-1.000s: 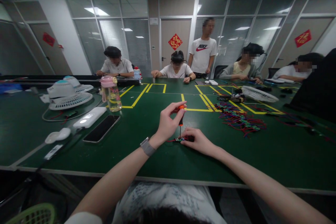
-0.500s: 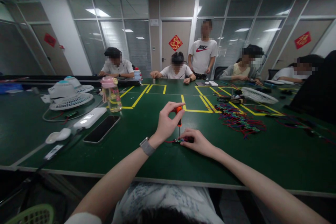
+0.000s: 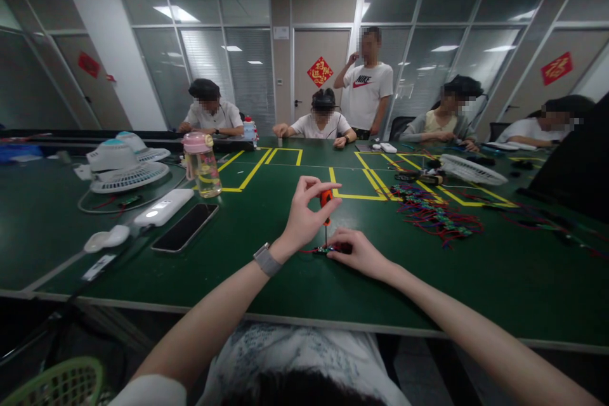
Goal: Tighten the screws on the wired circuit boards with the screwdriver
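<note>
My left hand (image 3: 304, 214) has its thumb and fingers around the orange and black handle of a screwdriver (image 3: 326, 198), and one finger reaches out past the top of the handle. Upright, the screwdriver's thin shaft comes down onto a small green circuit board (image 3: 323, 250) lying on the table. My right hand (image 3: 354, 248) pinches the right side of that board, its fingertips hiding part of it. A red wire runs out from the board's left end. Whether the tip sits in a screw is too small to tell.
On the green table (image 3: 285, 292) lie a phone (image 3: 185, 227), a white power strip (image 3: 164, 206), a drink bottle (image 3: 202, 165) and fans (image 3: 126, 168) to the left. Several wired circuit boards (image 3: 435, 212) are heaped at right. Co-workers sit across; one person (image 3: 366, 92) stands.
The fingers of my left hand have opened out a little at the top of the screwdriver handle. My right hand stays on the board. The standing person has raised a hand to the head.
</note>
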